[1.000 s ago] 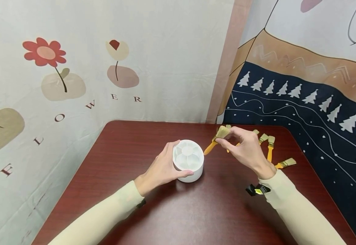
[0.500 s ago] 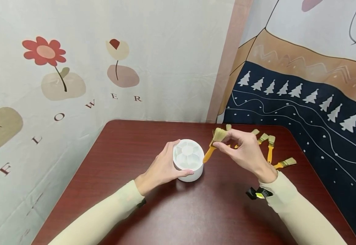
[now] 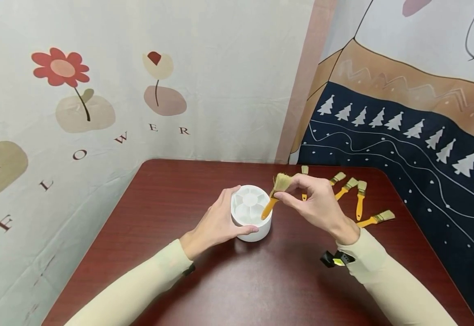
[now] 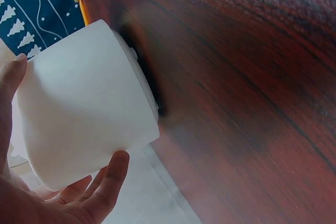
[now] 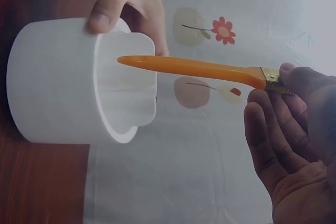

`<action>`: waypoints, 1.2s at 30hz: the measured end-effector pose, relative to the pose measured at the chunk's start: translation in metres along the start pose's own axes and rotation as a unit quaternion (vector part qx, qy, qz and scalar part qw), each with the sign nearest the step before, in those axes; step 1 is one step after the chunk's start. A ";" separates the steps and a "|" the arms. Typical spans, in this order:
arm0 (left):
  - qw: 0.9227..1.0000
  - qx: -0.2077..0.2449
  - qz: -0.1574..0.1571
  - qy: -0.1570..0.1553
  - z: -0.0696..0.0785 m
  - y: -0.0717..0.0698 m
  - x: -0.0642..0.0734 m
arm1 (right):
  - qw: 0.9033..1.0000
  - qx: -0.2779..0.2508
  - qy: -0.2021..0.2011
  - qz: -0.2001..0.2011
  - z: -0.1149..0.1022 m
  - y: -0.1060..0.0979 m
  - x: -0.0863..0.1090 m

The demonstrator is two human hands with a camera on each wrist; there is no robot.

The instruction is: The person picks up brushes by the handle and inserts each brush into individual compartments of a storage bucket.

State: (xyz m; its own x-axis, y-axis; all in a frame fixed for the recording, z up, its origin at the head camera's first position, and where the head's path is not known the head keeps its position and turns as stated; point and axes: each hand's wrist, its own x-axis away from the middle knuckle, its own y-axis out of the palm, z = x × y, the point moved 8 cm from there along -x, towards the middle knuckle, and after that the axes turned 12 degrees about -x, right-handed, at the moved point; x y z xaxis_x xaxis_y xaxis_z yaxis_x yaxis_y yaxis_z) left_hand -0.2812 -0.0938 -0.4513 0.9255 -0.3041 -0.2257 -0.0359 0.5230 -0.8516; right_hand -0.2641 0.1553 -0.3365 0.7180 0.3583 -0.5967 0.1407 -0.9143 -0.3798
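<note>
A white round organizer (image 3: 250, 213) with several wedge-shaped compartments stands on the table. My left hand (image 3: 216, 219) grips its side, the thumb in front and the fingers round the back; the left wrist view shows the smooth outer wall (image 4: 89, 103) between thumb and fingers. With thumb and fingertips my right hand (image 3: 318, 201) pinches a paintbrush (image 5: 194, 69) by its metal band. Bristles point up, and the orange handle slants down to the left. In the head view the handle's tip overlaps the organizer's right rim; the right wrist view has it in front of the opening.
Several more paintbrushes with orange handles lie spread at the back right of the dark red table (image 3: 171, 194), among them one brush (image 3: 360, 199) pointing away and one (image 3: 377, 218) lying sideways. Printed cloths (image 3: 229, 81) hang behind the table and along its right side.
My right hand has moved left and slightly down with the paintbrush, bringing the handle's tip from beside the organizer to over its right rim. The left hand has stayed on the organizer.
</note>
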 end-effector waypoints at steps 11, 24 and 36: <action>1.000 -0.001 0.002 0.008 0.001 0.000 -0.001 | 1.000 -0.003 -0.011 -0.023 0.003 0.016 0.002; 1.000 0.003 0.005 0.016 0.001 0.000 -0.001 | 0.998 0.009 -0.005 -0.058 0.010 0.031 0.005; 1.000 0.006 0.009 0.021 0.002 -0.002 0.000 | 0.997 0.015 -0.019 -0.074 0.016 0.042 0.008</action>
State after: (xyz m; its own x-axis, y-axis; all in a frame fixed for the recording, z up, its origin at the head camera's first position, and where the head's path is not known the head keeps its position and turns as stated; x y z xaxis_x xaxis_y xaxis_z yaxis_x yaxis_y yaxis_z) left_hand -0.2798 -0.0934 -0.4484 0.9082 -0.3271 -0.2609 -0.0479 0.5382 -0.8414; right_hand -0.2630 0.1229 -0.3681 0.6647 0.4960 -0.5586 0.2228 -0.8453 -0.4855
